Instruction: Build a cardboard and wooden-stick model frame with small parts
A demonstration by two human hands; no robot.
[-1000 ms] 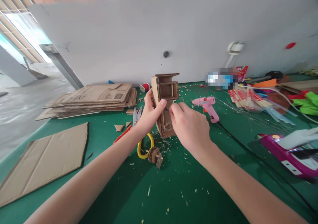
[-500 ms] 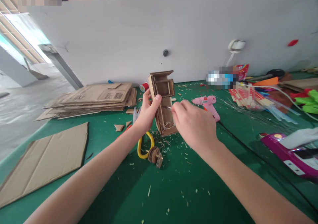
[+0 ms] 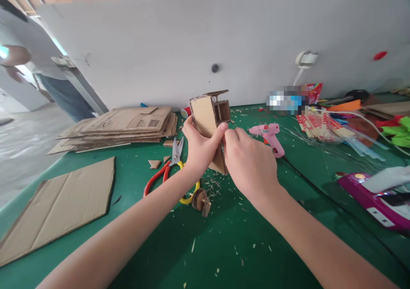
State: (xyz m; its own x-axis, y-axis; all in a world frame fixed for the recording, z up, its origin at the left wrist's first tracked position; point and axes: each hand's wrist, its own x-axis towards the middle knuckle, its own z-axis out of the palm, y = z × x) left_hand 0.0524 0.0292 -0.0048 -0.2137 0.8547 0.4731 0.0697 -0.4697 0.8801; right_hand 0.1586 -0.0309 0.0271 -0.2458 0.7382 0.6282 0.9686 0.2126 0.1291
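Held above the table is a small cardboard box model (image 3: 203, 116) with open compartments, tilted so a plain side panel faces me. My left hand (image 3: 201, 150) is closed round it, thumb along the near edge. Pressed close by, my right hand (image 3: 251, 158) is a fist at the model's right side; whatever its fingers pinch is hidden. Below the left wrist lie scissors (image 3: 176, 153) with red and yellow handles, blades apart, partly covered by the forearm. Beside the yellow handle sit cardboard discs (image 3: 199, 199) on a thin stick.
Stacked cardboard sheets (image 3: 121, 124) and a flat cardboard piece (image 3: 70, 203) lie left. A pink glue gun (image 3: 270, 137) trails a black cable. Wooden sticks (image 3: 315, 128) and a magenta device (image 3: 368, 195) are right. Scraps dot the green table (image 3: 240, 246). A person (image 3: 60, 88) stands beyond the partition.
The model has turned, its side panel now facing me instead of its open interior. The thin rod earlier visible at my right fingertips is hidden. A person has appeared at the left.
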